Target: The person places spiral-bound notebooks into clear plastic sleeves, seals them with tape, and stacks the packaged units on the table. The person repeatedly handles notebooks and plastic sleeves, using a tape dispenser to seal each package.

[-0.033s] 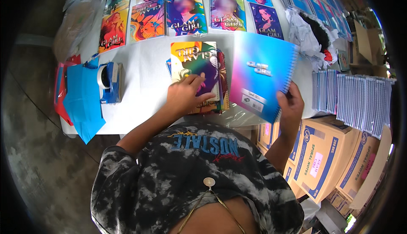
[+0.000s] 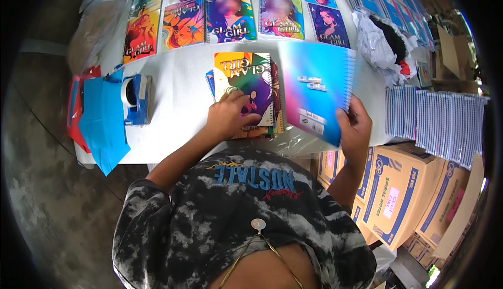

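My left hand point(image 2: 228, 115) rests, fingers bent, on the top cover of a small stack of colourful spiral notebooks point(image 2: 251, 77) lying on the white table point(image 2: 178, 95). It presses on the cover without gripping it. My right hand point(image 2: 355, 129) grips the lower right edge of a blue spiral notebook point(image 2: 317, 92). That notebook is held tilted just right of the stack, back cover up, with its spiral on the right side. Clear plastic wrap point(image 2: 293, 145) lies under the stack at the table's near edge.
Rows of illustrated notebooks point(image 2: 230, 16) cover the far side of the table. A blue tape dispenser point(image 2: 137, 97) and blue sheets point(image 2: 102, 124) lie at the left. Crumpled white wrapping point(image 2: 380, 42) and stacked notebooks point(image 2: 440, 121) sit right, above cardboard boxes point(image 2: 393, 200).
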